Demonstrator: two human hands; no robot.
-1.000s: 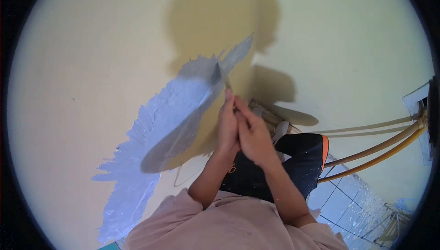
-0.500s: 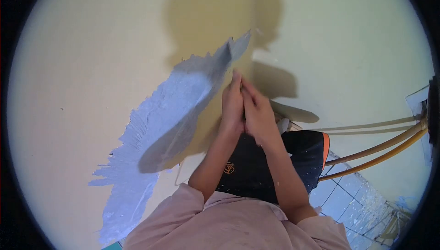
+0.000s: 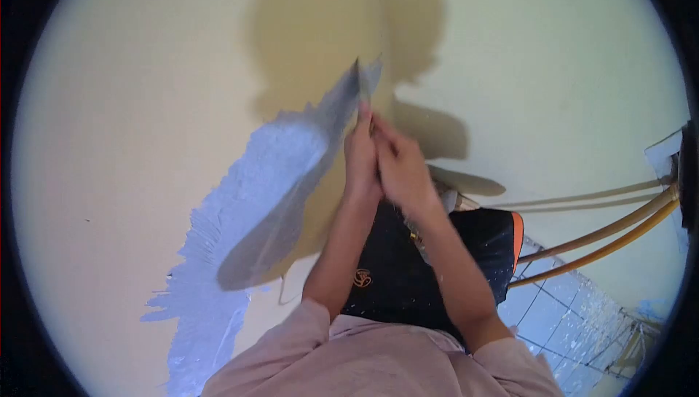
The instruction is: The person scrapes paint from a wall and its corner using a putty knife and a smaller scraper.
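Your scraper (image 3: 365, 88) points up at the upper centre of the frame. Your left hand (image 3: 362, 156) and right hand (image 3: 403, 171) clamp its handle, fingers wrapped together, probably for steadier pressure over the grey patch (image 3: 244, 193)'s narrow upper end on the wall (image 3: 131, 105).

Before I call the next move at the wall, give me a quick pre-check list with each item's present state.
1. Both hands on the tool: ok; left hand and right hand close together around the scraper.
2. Blade placed at the upper end of the grey patch: ok.
3. Blade edge pressed against the wall: cannot tell, too blurred.
4. Even light at the blade: not ok; a shadow covers the patch's upper end.
5. Hoses apart from the forearms: ok.
6. Footing on the floor tiles: cannot tell; feet out of sight.
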